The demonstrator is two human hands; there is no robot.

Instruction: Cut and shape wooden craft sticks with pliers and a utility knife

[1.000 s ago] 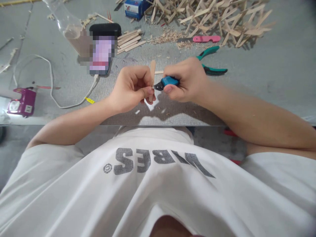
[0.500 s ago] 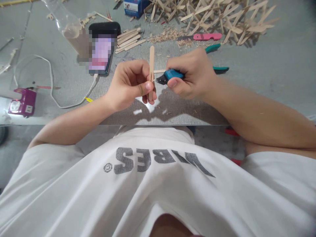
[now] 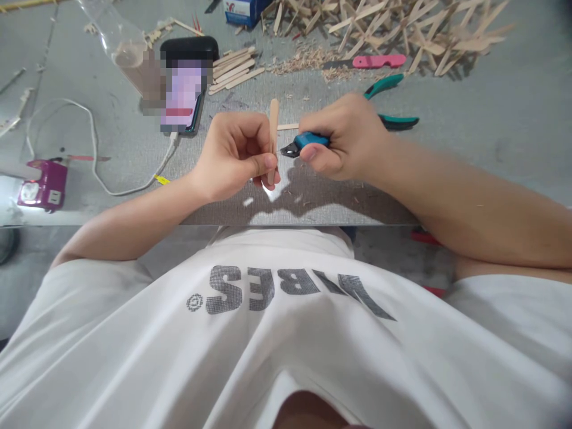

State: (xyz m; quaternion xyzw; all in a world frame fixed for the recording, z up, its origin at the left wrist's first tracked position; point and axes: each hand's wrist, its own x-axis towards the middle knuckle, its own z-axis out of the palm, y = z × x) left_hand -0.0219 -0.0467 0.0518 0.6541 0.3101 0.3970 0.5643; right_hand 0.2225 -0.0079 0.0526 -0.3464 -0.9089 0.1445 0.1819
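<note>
My left hand (image 3: 239, 152) pinches a wooden craft stick (image 3: 274, 119) near its lower end and holds it almost upright, seen from the side. My right hand (image 3: 346, 140) is wrapped round a blue and black utility knife (image 3: 311, 141). Its black tip points left at the stick, with a small gap between them. The blade itself is hard to make out. Another craft stick (image 3: 288, 127) lies on the table behind the knife, partly covered by my right hand. Green-handled pliers (image 3: 399, 122) rest just beyond that hand, their jaws hidden behind it.
Flat sticks (image 3: 232, 68) lie by a phone (image 3: 185, 89) on a charging cable. Wood shavings (image 3: 304, 58) surround a pink-handled knife (image 3: 379, 61). Joined sticks are heaped (image 3: 402, 30) at the back, beside a blue box (image 3: 243, 12). A purple adapter (image 3: 43, 185) sits at left.
The stick in my left hand has dropped slightly and turned a little. My right hand has shifted slightly left with the knife, whose tip is now a bit lower.
</note>
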